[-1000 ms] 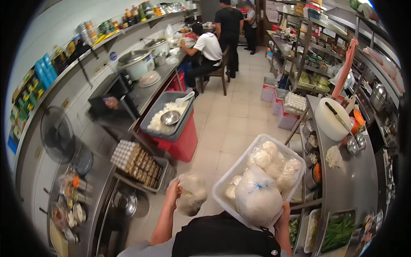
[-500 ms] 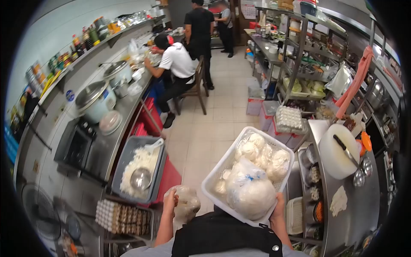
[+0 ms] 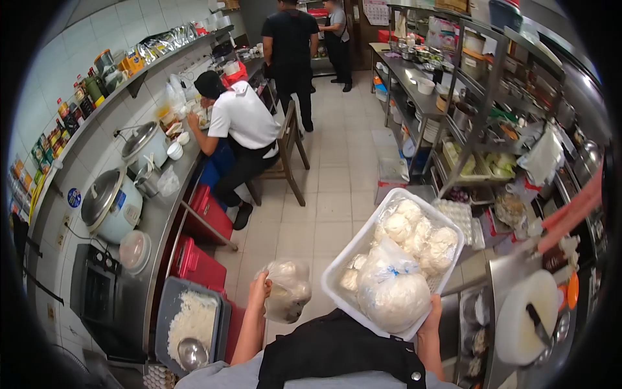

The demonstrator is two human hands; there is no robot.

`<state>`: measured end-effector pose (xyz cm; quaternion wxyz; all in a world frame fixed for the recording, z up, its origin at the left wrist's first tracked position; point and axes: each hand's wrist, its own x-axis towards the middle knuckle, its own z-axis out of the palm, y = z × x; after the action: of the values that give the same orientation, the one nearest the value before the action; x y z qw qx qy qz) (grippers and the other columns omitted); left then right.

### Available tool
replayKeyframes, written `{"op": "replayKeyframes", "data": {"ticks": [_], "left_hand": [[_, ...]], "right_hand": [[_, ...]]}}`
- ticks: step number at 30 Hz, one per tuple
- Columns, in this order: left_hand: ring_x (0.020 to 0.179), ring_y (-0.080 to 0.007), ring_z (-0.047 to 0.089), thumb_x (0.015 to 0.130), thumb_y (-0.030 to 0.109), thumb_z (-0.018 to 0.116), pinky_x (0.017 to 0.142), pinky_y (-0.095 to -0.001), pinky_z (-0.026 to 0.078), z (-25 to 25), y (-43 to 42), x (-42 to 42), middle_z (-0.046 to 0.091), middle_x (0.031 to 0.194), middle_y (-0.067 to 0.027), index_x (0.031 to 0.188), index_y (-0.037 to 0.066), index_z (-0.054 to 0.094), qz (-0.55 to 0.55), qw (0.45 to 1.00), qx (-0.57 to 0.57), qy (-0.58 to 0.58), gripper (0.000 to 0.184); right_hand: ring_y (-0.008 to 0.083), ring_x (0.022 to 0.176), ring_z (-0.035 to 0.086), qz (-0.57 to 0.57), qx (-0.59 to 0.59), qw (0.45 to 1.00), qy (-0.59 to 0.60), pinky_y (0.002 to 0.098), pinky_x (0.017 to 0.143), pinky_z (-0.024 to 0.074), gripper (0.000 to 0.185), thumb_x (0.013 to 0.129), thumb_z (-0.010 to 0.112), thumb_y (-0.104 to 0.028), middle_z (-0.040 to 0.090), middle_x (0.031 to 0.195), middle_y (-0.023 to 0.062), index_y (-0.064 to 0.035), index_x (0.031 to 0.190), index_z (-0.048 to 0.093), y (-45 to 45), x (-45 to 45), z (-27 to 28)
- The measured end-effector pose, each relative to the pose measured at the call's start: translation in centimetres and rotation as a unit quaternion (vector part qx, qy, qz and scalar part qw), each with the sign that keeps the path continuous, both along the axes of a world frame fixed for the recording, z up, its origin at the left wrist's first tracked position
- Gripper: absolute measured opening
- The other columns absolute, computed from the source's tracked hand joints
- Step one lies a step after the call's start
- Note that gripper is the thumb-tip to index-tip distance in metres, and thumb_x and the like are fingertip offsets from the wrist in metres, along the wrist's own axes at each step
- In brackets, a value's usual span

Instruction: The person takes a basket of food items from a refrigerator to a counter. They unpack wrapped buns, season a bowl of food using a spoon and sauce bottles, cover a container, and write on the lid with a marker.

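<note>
White basket (image 3: 335,285) sits clamped in the right hand (image 3: 430,316) — left hand (image 3: 259,289), held forward, clutches a bag (image 3: 289,292).

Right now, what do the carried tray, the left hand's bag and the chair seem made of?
Tray: likely rigid plastic, smooth white, its rim holding shape.
Bag: probably thin plastic film, shiny, creased and see-through.
Chair: seemingly wood, judging by its brown colour; finish unclear.

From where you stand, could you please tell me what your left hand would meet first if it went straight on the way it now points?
Past open tiled floor, the left hand would probably meet the wooden chair first, though depth is unclear.
</note>
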<state>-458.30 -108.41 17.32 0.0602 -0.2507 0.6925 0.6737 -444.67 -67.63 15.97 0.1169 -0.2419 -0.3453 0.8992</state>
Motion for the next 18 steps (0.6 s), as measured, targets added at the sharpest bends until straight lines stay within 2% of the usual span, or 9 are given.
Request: {"op": "replayKeyframes", "data": {"ticks": [4,6,8,12,14,18], "left_hand": [[0.046,-0.0050,0.029,0.086,0.044,0.056,0.047,-0.0246,0.019,2.2,3.2,-10.5,0.038,0.054,0.0058,0.065,0.009,0.051,0.011,1.000,-0.012,0.017,0.041],[0.047,-0.0047,0.028,0.086,0.044,0.057,0.048,-0.0248,0.018,2.7,4.0,-13.9,0.038,0.055,0.0059,0.063,0.009,0.050,0.065,0.997,-0.011,0.040,0.042],[0.048,-0.0048,0.028,0.085,0.044,0.057,0.049,-0.0251,0.018,2.7,4.9,-17.6,0.037,0.056,0.0061,0.063,0.009,0.051,0.070,0.997,-0.008,0.043,0.042],[0.050,-0.0052,0.028,0.085,0.045,0.057,0.049,-0.0259,0.018,1.7,7.0,-27.6,0.037,0.056,0.0063,0.064,0.009,0.052,0.069,0.996,-0.023,0.048,0.043],[0.050,-0.0054,0.029,0.084,0.044,0.059,0.049,-0.0262,0.019,1.6,7.9,-32.1,0.038,0.057,0.0058,0.064,0.009,0.053,0.059,0.997,-0.031,0.031,0.041],[0.050,-0.0056,0.030,0.084,0.042,0.061,0.049,-0.0265,0.021,1.8,10.6,-43.3,0.039,0.057,0.0048,0.066,0.009,0.053,0.082,0.996,-0.008,0.020,0.038]], "right_hand": [[0.0295,0.101,0.064,0.058,-0.022,0.998,0.018,0.0396,0.089,0.0524,0.052,0.085,0.050,-0.034,0.063,0.113,0.0202,0.0060,0.118,0.055,3.5,-12.6,0.5],[0.0294,0.101,0.065,0.084,-0.028,0.996,0.002,0.0394,0.088,0.0526,0.052,0.085,0.050,-0.034,0.063,0.112,0.0201,0.0061,0.118,0.055,4.5,-18.2,1.4],[0.0292,0.101,0.065,0.112,-0.025,0.993,-0.012,0.0392,0.088,0.0527,0.052,0.086,0.050,-0.034,0.063,0.112,0.0199,0.0062,0.119,0.055,5.5,-24.2,2.0],[0.0284,0.100,0.065,0.093,0.019,0.995,0.006,0.0391,0.087,0.0533,0.049,0.086,0.049,-0.032,0.064,0.111,0.0187,0.0061,0.116,0.056,7.8,-36.4,0.4],[0.0292,0.101,0.063,0.093,0.005,0.995,0.016,0.0387,0.089,0.0524,0.053,0.085,0.050,-0.032,0.063,0.113,0.0194,0.0058,0.122,0.053,8.8,-41.8,-1.1],[0.0298,0.104,0.062,0.105,0.014,0.994,0.016,0.0395,0.090,0.0518,0.054,0.085,0.049,-0.033,0.062,0.115,0.0194,0.0046,0.124,0.052,9.4,-52.6,3.0]]}}
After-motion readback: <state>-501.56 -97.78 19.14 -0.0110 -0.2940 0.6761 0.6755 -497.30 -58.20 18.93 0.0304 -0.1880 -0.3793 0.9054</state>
